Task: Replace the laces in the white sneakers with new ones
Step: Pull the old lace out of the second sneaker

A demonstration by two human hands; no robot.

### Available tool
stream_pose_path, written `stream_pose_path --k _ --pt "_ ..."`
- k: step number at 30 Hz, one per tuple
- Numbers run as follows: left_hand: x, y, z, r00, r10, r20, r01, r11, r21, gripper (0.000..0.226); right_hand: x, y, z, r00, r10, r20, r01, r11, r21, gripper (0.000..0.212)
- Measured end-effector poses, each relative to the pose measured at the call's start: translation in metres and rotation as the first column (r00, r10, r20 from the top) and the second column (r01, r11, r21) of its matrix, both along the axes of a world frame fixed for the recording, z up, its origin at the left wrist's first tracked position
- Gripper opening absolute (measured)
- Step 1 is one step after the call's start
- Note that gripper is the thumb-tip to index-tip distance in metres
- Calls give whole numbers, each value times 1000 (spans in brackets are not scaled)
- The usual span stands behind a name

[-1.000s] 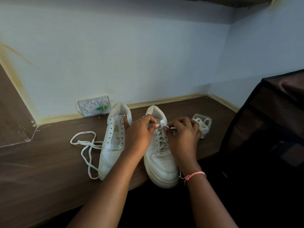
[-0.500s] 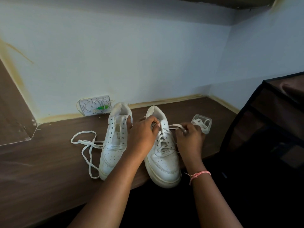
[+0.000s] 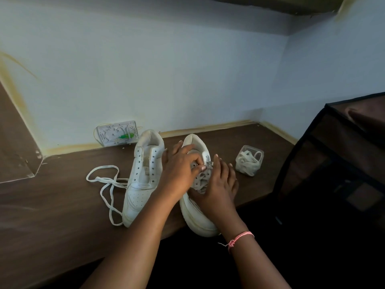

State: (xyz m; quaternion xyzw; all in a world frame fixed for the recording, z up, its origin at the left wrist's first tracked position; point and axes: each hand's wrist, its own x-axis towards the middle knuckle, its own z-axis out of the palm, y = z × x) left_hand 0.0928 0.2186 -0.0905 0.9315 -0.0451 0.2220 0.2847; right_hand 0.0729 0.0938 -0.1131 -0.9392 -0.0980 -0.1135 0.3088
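Unlacing right sneaker (image 3: 195, 207): left hand (image 3: 179, 170) pinching lace (image 3: 203, 178) near top eyelets; right hand (image 3: 218, 184), fingers relaxed, steadying at 3 o'clock. Easing out crossing by crossing, avoiding snags.

white sneakers (image 3: 143, 178), brown table (image 3: 52, 215), pink wristband (image 3: 239, 239)

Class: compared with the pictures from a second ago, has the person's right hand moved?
Yes. The right hand has dropped from the lace end near the clear plastic box toward the toe, onto the right sneaker.
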Motion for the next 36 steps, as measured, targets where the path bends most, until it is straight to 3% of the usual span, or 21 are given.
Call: stream_pose_path --k 3,5,8,10,14,18,24,27,31,34,36 --pt "-2 -2 -10 989 49 140 -47 999 -15 10 2 3 -3 1000 -23 -4 23 999 23 111" --pt "-12 -9 -16 957 187 220 -179 982 -59 12 3 6 -4 999 -45 1 45 999 31 111" --pt "-32 -20 -9 877 457 147 -401 866 -300 15 5 7 -5 998 -66 -25 67 997 38 112" --pt "-34 -16 -3 848 525 74 -485 824 -294 8 6 7 -4 997 -72 -39 74 996 59 113" --pt "-30 -4 7 845 525 97 -502 843 -194 13 5 8 -5 997 -68 -20 70 995 67 114" --pt "-22 -15 7 908 416 55 -415 909 -28 31 6 9 -6 998 -65 -19 66 995 81 117" --pt "-12 -21 -2 938 345 40 -347 937 52 8 6 8 -6 998 -49 -39 51 997 65 118" --pt "-9 -13 -6 898 438 40 -436 899 -55 18 6 8 -6 998 -64 -29 66 995 75 117" --pt "-14 -2 1 767 641 11 -588 711 -386 22 7 7 -5 997 -62 -36 64 995 71 117" --pt "-15 -2 8 820 560 118 -532 822 -205 32 7 8 -5 998 -58 -31 60 995 81 116" --pt "-15 -7 9 885 459 75 -459 888 -31 44 6 8 -5 998 -53 -29 55 994 92 116"
